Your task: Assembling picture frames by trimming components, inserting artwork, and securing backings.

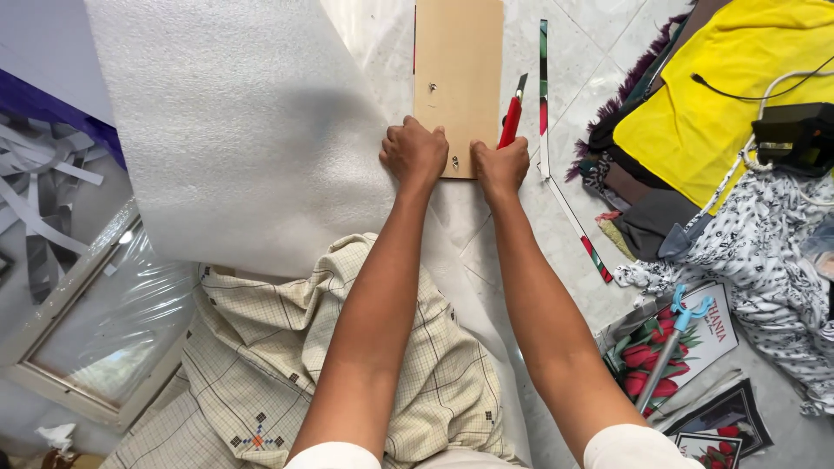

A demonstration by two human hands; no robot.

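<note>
We are in the middle of a cutting pass. Our left hand point(414, 154) is bunched into a fist and presses down on the near end of the brown cardboard strip point(458, 78), which lies on the pale tiled floor point(599, 61), partly over the big sheet of white foam wrap point(234, 130). Our right hand point(501, 167) has its fingers closed around the red utility knife point(512, 117), held right against the strip's right-hand edge.

The strip's long axis runs straight away from us, from our hands out to the far side of the view. The knife lies nearly along that same line, blade tip pointing away from us and leaning slightly right.

We judge that the strip serves as a straightedge, and that the next move calls for firm downward weight from the left hand so the card does not slide, with the blade kept tight to the edge and drawn steadily along it.

Just right of the knife lies a thin printed offcut strip point(544, 95); beyond it lies a heap of cloth point(695, 113).
</note>
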